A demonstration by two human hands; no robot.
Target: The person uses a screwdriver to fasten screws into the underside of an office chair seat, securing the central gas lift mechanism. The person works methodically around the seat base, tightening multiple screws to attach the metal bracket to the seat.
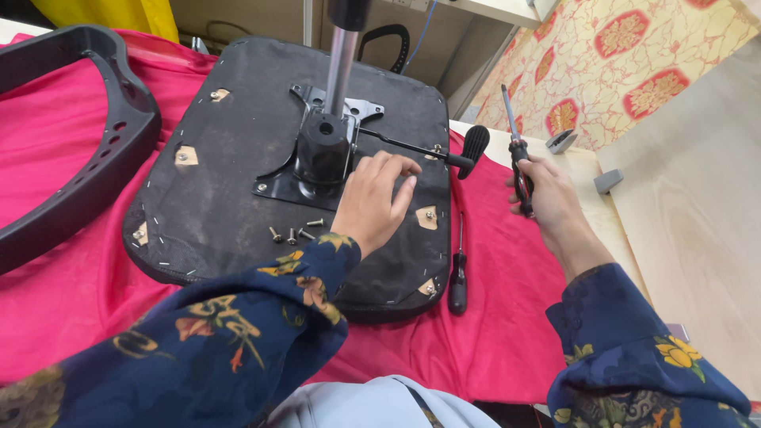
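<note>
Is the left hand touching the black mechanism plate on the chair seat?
Touching: in the head view, the left hand rests its fingertips on the plate's right edge.

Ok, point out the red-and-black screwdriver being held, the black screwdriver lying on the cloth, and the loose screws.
red-and-black screwdriver [518, 155]: head view, handle.
black screwdriver [458, 287]: head view, handle.
loose screws [291, 235]: head view, middle screw.

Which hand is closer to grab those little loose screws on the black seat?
Probably the left hand: it rests on the upturned black chair seat, just beside the small loose silver screws. The right hand is off to the side, gripping a red-and-black screwdriver.
</note>
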